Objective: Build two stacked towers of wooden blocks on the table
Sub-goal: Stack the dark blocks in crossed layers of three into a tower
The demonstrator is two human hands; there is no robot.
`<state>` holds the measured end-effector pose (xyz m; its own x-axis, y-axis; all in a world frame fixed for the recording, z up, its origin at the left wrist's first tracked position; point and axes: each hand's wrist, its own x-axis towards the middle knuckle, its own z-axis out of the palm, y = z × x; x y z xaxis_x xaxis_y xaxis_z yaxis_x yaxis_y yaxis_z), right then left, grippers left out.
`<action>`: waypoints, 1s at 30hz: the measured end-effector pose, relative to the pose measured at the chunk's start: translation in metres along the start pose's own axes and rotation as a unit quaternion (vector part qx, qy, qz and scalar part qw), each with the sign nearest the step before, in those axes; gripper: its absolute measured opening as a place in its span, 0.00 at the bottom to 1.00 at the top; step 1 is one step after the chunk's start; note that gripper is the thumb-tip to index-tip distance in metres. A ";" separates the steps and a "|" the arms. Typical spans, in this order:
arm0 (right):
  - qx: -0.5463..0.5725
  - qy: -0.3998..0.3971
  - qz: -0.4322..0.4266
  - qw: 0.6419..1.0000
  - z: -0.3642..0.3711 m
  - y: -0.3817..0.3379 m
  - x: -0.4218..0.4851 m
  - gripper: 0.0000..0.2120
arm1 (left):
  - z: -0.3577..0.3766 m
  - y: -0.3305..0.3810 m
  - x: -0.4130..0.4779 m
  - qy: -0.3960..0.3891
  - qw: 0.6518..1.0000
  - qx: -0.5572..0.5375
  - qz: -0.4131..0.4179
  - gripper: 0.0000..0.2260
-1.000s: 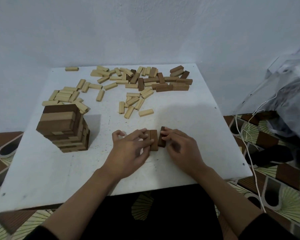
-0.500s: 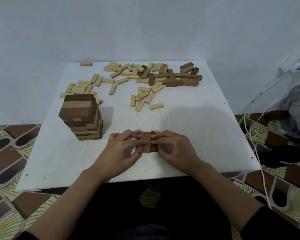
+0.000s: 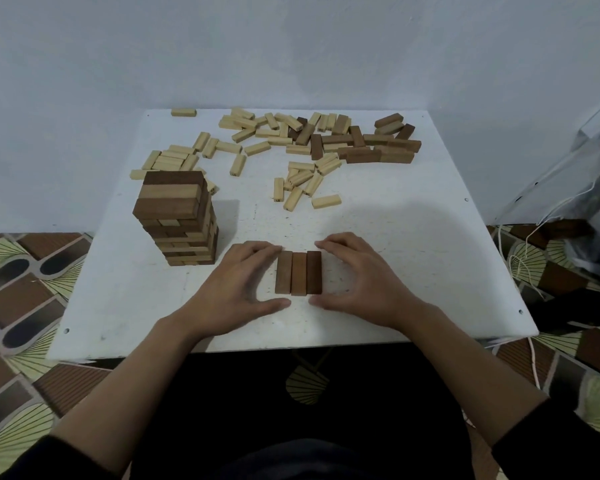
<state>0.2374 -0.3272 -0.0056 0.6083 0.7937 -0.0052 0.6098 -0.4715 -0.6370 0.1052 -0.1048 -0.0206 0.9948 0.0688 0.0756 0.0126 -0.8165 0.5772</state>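
Observation:
A row of three brown blocks (image 3: pixel 298 273) lies flat side by side near the front of the white table (image 3: pixel 413 244). My left hand (image 3: pixel 238 284) rests on the table just left of the row, fingers by its far left corner and thumb below its near end. My right hand (image 3: pixel 359 280) mirrors it on the right side. Neither hand grips a block. A finished tower (image 3: pixel 176 218) of stacked light and dark blocks stands at the left. Loose light blocks (image 3: pixel 253 140) and dark blocks (image 3: pixel 371 143) lie scattered at the back.
A grey wall stands behind the table. A clear plastic bag (image 3: pixel 582 174) and white cord (image 3: pixel 520 258) sit to the right on the patterned floor (image 3: pixel 25 271). A small cluster of light blocks (image 3: pixel 302 185) lies mid-table.
My hands pushed the three brown blocks together into a tight row, then opened and drew apart to either side of it. The view shifted, so the tower appears nearer the centre.

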 end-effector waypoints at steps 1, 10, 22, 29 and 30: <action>-0.010 -0.009 0.005 1.000 0.000 0.000 0.003 0.42 | 0.001 -0.001 0.003 0.004 1.000 -0.004 -0.002 0.37; -0.019 -0.023 0.014 0.999 0.001 0.001 0.018 0.38 | 0.004 -0.004 0.010 0.023 1.000 -0.002 -0.012 0.33; -0.036 -0.034 -0.011 0.999 0.007 0.002 0.020 0.38 | 0.005 0.003 0.018 0.025 0.995 -0.076 -0.053 0.29; -0.046 -0.049 -0.011 0.998 0.005 0.003 0.026 0.39 | -0.002 0.004 0.024 0.006 0.995 -0.088 -0.041 0.31; -0.047 -0.046 -0.012 0.998 0.005 0.003 0.026 0.39 | -0.001 0.003 0.024 0.005 0.995 -0.088 -0.040 0.31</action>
<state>0.2521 -0.3063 -0.0120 0.5468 0.8348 -0.0645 0.6709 -0.4829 -0.5628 0.1290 -0.1050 -0.0156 0.9902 0.1361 0.0307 0.0734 -0.6955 0.7147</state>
